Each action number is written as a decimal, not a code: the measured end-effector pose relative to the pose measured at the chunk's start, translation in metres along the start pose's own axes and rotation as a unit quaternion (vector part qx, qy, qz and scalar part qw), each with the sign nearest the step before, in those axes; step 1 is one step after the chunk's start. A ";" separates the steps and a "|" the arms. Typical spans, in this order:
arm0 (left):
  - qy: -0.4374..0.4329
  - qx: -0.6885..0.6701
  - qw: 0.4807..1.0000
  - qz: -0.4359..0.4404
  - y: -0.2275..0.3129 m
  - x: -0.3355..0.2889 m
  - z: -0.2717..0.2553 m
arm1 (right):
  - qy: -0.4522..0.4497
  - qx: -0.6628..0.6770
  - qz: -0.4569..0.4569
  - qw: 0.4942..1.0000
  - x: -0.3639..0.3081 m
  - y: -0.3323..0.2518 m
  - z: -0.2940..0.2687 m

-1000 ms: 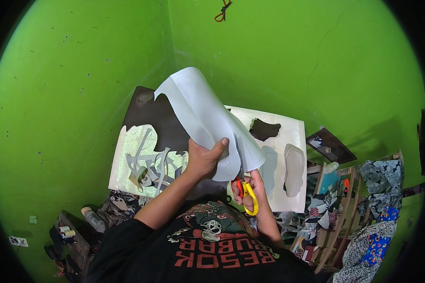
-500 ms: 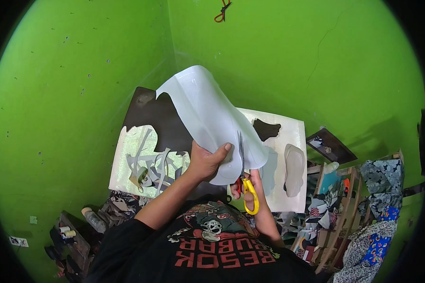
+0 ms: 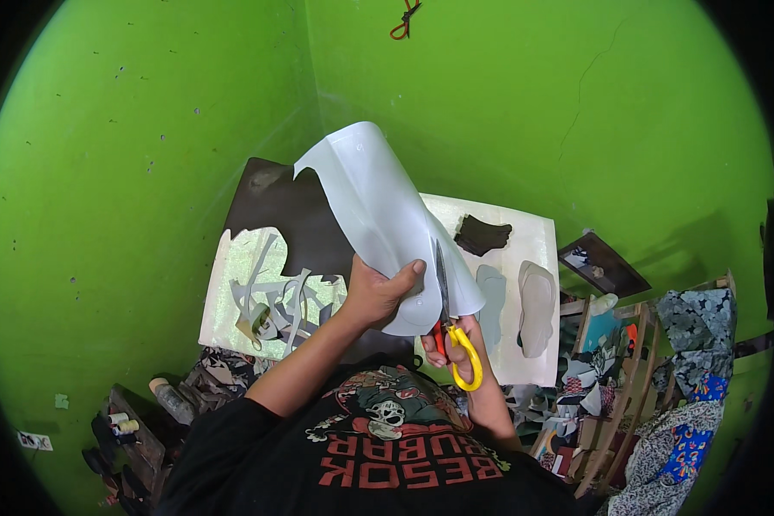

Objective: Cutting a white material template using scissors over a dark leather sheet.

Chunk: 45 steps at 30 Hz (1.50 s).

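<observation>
Pale grey sheet (image 3: pixel 378 215), yellow-handled scissors (image 3: pixel 457 340), dark brown leather (image 3: pixel 288 215), green wall (image 3: pixel 525 103)

Your left hand (image 3: pixel 377 292) grips the lower edge of a large pale grey sheet (image 3: pixel 378 215), thumb on its near face, and holds it up so it curls away from you. Your right hand (image 3: pixel 456 340) works the scissors (image 3: pixel 452 331), fingers through the yellow and red handles, with the blades running up into the sheet just beside your left thumb. Below the sheet lies a white surface (image 3: pixel 525 232) against the green wall (image 3: pixel 533 112). On it you can see a dark brown sheet (image 3: pixel 284 211) at the left, grey offcut strips (image 3: pixel 275 301) near it, a small dark scrap (image 3: pixel 482 234), and two sole-shaped pieces (image 3: pixel 535 305) at the right.
</observation>
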State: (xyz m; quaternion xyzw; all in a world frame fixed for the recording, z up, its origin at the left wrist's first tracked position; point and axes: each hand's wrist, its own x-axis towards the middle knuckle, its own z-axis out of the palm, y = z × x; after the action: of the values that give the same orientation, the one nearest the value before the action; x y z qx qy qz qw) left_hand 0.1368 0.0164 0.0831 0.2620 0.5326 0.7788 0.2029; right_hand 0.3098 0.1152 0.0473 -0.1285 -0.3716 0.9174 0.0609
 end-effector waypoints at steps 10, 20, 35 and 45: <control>-0.020 0.008 0.999 -0.034 -0.005 -0.001 -0.006 | 0.035 -0.045 -0.031 0.998 0.001 -0.002 0.021; -0.020 -0.064 0.997 -0.026 -0.009 -0.008 0.005 | 0.003 0.008 -0.024 1.000 0.003 0.005 0.006; -0.044 -0.042 0.998 -0.030 -0.008 -0.003 0.001 | 0.044 -0.002 0.007 0.999 0.001 0.000 0.005; -0.085 -0.036 0.994 -0.056 -0.011 -0.004 0.001 | 0.013 0.038 -0.033 0.999 0.008 0.004 0.007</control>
State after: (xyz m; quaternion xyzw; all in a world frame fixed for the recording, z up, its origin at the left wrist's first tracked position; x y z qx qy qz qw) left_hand 0.1407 0.0184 0.0724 0.2892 0.4991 0.7599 0.2998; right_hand 0.3003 0.1088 0.0479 -0.1255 -0.3402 0.9265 0.1008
